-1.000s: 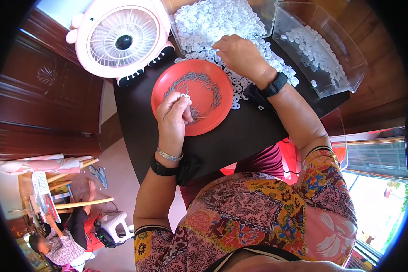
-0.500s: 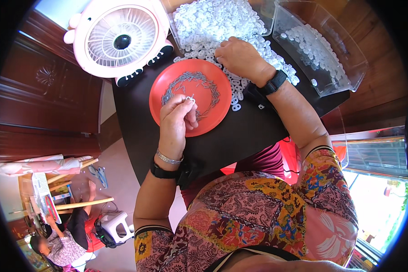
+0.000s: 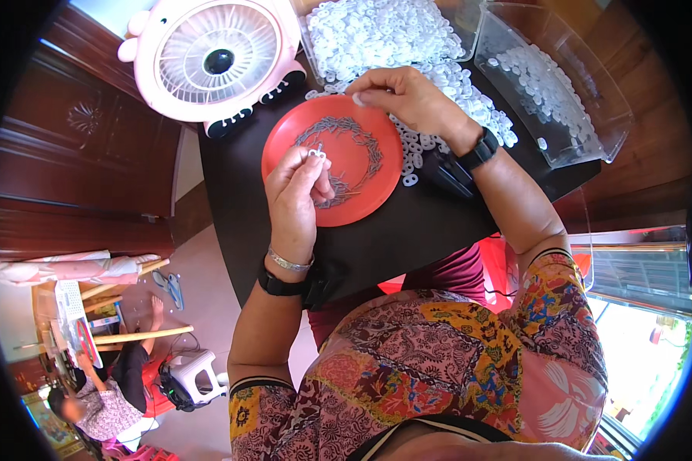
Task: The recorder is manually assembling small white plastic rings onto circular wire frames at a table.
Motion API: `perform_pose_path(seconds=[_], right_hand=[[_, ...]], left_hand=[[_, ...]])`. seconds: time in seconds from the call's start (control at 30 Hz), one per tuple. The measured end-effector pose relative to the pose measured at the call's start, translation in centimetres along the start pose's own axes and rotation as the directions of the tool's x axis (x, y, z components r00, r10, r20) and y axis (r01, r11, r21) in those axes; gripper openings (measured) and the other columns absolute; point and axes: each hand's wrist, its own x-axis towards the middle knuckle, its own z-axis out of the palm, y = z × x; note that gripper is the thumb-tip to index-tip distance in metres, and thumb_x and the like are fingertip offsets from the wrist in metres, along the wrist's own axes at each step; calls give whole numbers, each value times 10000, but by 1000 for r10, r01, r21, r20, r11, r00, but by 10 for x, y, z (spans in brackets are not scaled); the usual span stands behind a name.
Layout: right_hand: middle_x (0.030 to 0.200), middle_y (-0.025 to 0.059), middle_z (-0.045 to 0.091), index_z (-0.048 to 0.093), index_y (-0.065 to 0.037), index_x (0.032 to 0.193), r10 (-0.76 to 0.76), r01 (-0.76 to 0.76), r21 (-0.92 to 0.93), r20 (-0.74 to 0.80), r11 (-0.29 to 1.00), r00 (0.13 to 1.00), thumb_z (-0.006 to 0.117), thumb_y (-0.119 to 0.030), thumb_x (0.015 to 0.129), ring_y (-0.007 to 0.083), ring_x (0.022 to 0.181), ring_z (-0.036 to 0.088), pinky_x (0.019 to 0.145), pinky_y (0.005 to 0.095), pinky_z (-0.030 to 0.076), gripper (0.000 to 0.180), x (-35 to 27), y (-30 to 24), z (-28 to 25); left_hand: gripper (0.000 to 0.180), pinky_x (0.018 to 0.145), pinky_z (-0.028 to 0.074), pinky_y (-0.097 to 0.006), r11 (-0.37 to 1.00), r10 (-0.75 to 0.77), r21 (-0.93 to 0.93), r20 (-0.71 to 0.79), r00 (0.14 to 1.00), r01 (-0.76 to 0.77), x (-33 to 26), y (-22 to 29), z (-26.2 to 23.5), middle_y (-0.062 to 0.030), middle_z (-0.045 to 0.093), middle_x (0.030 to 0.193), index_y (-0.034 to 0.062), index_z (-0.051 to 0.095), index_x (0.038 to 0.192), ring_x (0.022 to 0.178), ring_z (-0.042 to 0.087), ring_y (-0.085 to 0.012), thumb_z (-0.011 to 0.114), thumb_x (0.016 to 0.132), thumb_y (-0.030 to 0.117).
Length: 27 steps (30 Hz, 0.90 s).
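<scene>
A dark table (image 3: 407, 238) carries a red plate (image 3: 365, 173), pink fan (image 3: 215, 58), loose white rings (image 3: 438, 107), perhaps two clear trays (image 3: 584, 92).

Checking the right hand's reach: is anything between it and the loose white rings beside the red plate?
Nothing visible. The right hand hovers right over the white rings on the dark table, fingertips at the pile's edge by the red plate. The left hand holds a small piece over the plate, off to the side.
</scene>
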Motion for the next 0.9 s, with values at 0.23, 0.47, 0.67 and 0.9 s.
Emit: perform_pose_path(seconds=[0.23,0.47,0.67,0.9], right_hand=[[890,-9,619,621,-24,1095,23,-154,456,281,876,960,557,-39,899,42,770,543,701,194,453,208,-14,-28,29],[905,1,628,621,-30,1064,-3,-170,536,307,827,952,599,-59,887,49,772,555,711,200,465,181,-16,-24,36],[916,0,649,644,-33,1071,7,-181,505,326,844,945,621,-84,877,55,790,565,724,209,471,201,-16,-24,34],[970,2,659,644,-43,1103,19,-211,511,355,834,935,623,-74,870,60,814,573,730,213,471,236,-15,-25,34]], left_hand=[[199,510,345,-191,999,39,-16,-14,999,-39,0,-2,0,1,512,625,22,568,818,541,472,-68,498,918,179],[195,542,383,-197,997,65,-49,5,998,-65,-1,-3,1,-21,563,672,27,578,841,583,522,-83,485,917,180],[203,565,407,-210,997,65,-42,17,998,-65,0,-2,-1,-66,624,734,22,573,846,628,571,-110,465,916,179],[198,568,412,-218,980,89,-185,86,992,-72,3,-5,-6,-83,626,729,22,556,865,638,588,-130,449,922,178]])
